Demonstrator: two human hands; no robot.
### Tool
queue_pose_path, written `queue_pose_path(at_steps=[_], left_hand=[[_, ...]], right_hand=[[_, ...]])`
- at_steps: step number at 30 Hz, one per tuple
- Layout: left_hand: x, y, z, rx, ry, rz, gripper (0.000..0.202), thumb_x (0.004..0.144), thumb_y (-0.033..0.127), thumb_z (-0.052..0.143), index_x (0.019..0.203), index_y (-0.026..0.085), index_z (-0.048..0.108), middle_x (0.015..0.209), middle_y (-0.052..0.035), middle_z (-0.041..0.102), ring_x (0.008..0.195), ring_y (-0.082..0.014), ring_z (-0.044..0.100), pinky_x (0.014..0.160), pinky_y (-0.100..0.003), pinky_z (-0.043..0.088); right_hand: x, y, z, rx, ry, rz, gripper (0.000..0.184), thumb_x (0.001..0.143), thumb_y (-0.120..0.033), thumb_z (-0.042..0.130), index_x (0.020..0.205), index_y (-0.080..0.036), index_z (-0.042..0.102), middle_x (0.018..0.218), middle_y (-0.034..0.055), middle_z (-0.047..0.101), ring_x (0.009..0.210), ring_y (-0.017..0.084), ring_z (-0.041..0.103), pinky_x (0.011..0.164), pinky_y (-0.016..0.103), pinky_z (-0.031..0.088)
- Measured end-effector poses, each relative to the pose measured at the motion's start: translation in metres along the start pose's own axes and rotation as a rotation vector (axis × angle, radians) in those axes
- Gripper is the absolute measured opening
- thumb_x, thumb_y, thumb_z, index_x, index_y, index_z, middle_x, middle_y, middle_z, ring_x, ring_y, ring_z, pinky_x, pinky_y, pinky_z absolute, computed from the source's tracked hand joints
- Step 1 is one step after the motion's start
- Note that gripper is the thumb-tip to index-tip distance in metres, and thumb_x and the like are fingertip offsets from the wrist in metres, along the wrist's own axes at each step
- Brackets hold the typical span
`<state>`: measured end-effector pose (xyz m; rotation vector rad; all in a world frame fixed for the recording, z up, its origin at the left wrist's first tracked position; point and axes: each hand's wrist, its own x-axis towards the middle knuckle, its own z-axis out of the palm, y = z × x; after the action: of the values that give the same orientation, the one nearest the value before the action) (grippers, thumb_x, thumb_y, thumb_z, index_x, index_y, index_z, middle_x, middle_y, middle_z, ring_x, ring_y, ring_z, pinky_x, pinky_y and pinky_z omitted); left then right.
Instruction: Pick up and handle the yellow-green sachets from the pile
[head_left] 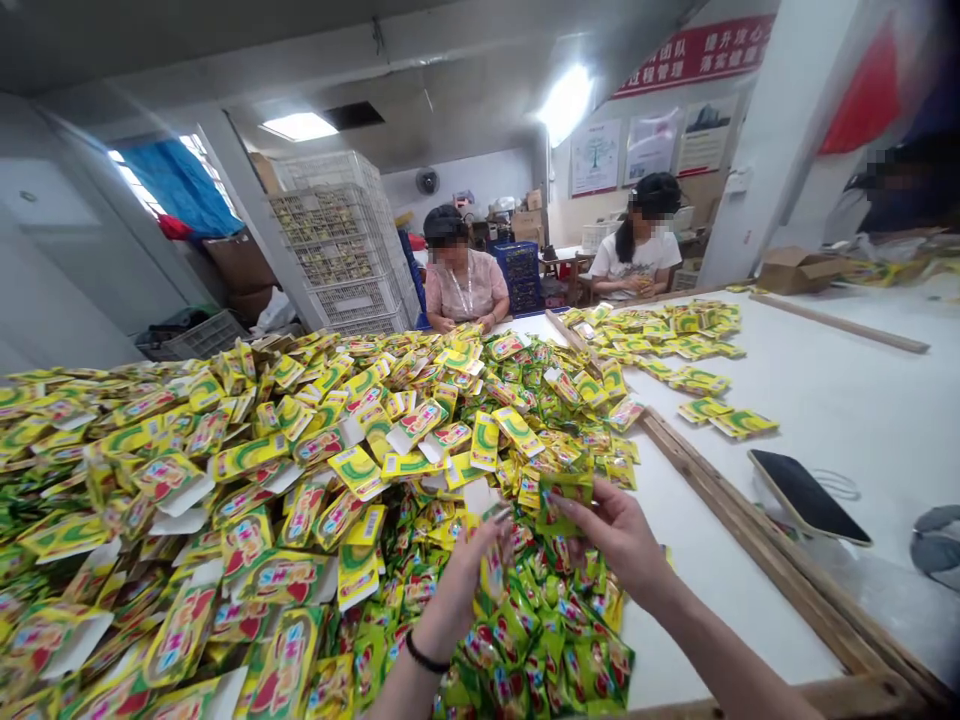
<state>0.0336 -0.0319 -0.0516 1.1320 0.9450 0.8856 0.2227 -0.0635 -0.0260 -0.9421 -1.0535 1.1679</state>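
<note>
My left hand (pixel 463 578), a dark band on its wrist, is closed around a small yellow box (pixel 492 574), whose far part is blurred. Just to the right, my right hand (pixel 621 535) pinches a green packet (pixel 561 494) between thumb and fingers. Below both hands lies a heap of shiny green packets (pixel 517 625) with red printing. A large pile of yellow printed boxes (pixel 274 578), many with white flaps standing out, spreads to the left and ahead.
Wooden strips (pixel 750 530) border the pile on the right. Beyond them lie a phone (pixel 810 495) and flat yellow boxes (pixel 694 380) on the white table (pixel 847 390). Two people sit across the table; another person is at far right. Stacked crates (pixel 337 235) stand behind.
</note>
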Motion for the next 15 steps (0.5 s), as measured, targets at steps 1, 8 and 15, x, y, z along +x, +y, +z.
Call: queue_pose_path(at_steps=[1, 8, 15], left_hand=[[-0.006, 0.000, 0.007, -0.098, -0.020, -0.047, 0.040, 0.076, 0.046, 0.057, 0.101, 0.015, 0.059, 0.087, -0.0059, 0.061, 0.072, -0.0152, 0.055, 0.066, -0.027, 0.043], [-0.031, 0.023, 0.021, 0.031, -0.188, -0.075, 0.041, 0.063, 0.037, 0.075, 0.092, 0.014, 0.056, 0.074, 0.0006, 0.051, 0.065, -0.0102, 0.043, 0.063, -0.024, 0.037], [-0.040, 0.015, 0.024, 0.268, -0.304, -0.027, 0.041, 0.057, 0.018, 0.075, 0.093, 0.015, 0.055, 0.078, 0.0026, 0.053, 0.070, -0.0114, 0.043, 0.063, -0.024, 0.036]], right_hand=[[0.005, -0.007, 0.009, 0.010, -0.018, -0.039, 0.030, 0.076, -0.038, 0.067, 0.096, -0.018, 0.058, 0.074, 0.0000, 0.063, 0.043, 0.008, 0.052, 0.035, 0.019, 0.043], [0.015, -0.036, 0.022, -0.358, -0.438, -0.218, 0.012, 0.083, -0.024, 0.060, 0.092, -0.018, 0.062, 0.087, 0.0027, 0.064, 0.081, 0.015, 0.059, 0.073, 0.028, 0.048], [-0.018, -0.055, 0.014, -0.994, -0.718, -0.266, 0.023, 0.082, -0.008, 0.049, 0.095, -0.020, 0.062, 0.092, 0.0040, 0.059, 0.079, 0.014, 0.057, 0.069, 0.023, 0.043]])
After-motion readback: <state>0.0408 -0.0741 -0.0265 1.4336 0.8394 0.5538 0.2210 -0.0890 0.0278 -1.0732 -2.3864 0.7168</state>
